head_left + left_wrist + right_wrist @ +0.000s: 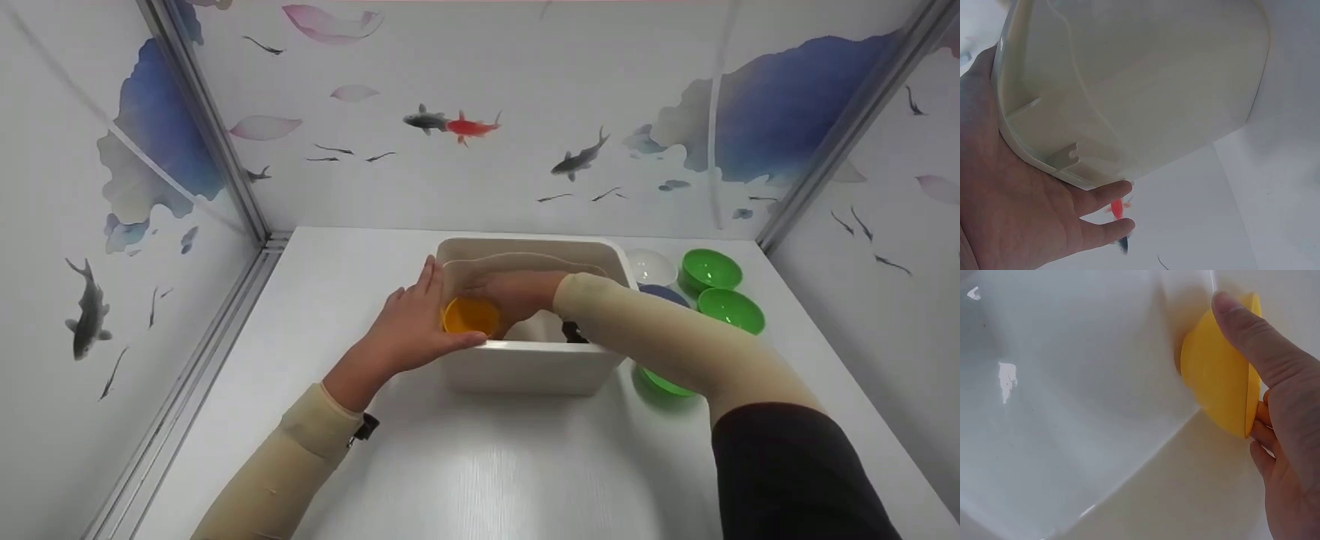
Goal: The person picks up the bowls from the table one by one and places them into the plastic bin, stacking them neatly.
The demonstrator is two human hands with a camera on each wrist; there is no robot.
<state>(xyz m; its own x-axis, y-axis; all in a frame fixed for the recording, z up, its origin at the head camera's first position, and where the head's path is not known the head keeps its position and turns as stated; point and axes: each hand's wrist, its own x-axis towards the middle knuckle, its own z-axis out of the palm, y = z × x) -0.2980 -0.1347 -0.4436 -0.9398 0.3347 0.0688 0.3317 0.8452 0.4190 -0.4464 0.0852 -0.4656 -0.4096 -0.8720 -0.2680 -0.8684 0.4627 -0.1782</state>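
Observation:
A yellow bowl [470, 316] is inside the white bin [525, 369], close to its left wall. My right hand [521, 292] reaches down into the bin and holds this bowl by its rim. In the right wrist view, the thumb lies over the outside of the tilted yellow bowl [1213, 377], with fingers at its rim. My left hand [415, 319] rests against the bin's near left corner, thumb along the front rim. The left wrist view shows its fingers [1107, 194] extended beside the bin's outer wall [1168, 84].
Right of the bin stand green bowls [712, 270], a white bowl [651, 266] and a blue bowl [664, 295], partly hidden by my right arm. Another green bowl [667, 381] sits beneath that forearm. White printed panels [465, 60] enclose the white table [480, 472].

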